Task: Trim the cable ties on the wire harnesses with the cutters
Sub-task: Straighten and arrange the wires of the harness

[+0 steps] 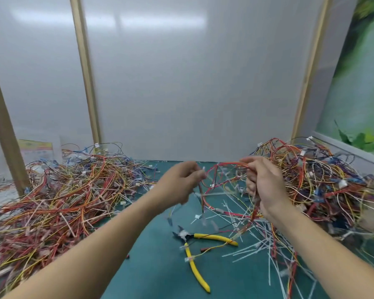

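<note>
Above the cutters [189, 239], both hands are up off the desk [156, 266] with one wire harness [227, 163] strung between them. The left hand [179, 182] pinches one end of its red loop between thumb and fingertips. The right hand [266, 186] has its fingers curled round the other end, with more wires trailing down from the palm. Pale strips stick out from the loop and look like untrimmed tie tails (motion blur makes this uncertain). The cutters lie flat on the desk below and between the hands, yellow handles spread, and neither hand touches them. A loose wire with a small connector is draped across the handles. Right of the cutters, and partly beyond them, lies a scatter of white cut tie tails [246, 251], so some trimming looks to be done already. Far left of the cutters sits a broad pile of harnesses [63, 190], red, orange and yellow wires heaped together. Far right of them is a second pile [324, 182], taller, which the right hand seems to be drawing from. I cannot tell which heap is finished and which is waiting, since the ties in both are too small to read. My judgement is that the task is somewhere mid-run. This harness is being sorted out for cutting, the tool has yet to be picked up for it, and a large share of harnesses likely remains.
</note>
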